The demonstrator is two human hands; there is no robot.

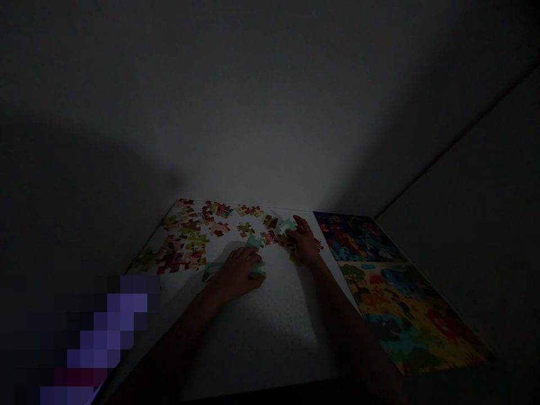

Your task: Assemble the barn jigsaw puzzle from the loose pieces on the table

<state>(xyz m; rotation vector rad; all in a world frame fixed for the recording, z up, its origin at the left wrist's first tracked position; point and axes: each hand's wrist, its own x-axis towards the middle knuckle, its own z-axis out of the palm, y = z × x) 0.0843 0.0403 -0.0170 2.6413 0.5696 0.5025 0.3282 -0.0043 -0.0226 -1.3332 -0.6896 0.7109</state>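
White counter (pixel 291 332). Yellow picture (pixel 417 315) and dark picture (pixel 358 239) lie flat along its right side, probably leaving working room. Loose puzzle pieces (pixel 172 260) spread at far left, prints too dark to read. Left hand (pixel 237 271) rests over a green piece (pixel 258 270), partly covering it; can't tell if gripped. Right hand (pixel 306 243), apart from it, pinches a pale piece (pixel 287 226), likely for control. Pixelation hides lower left.
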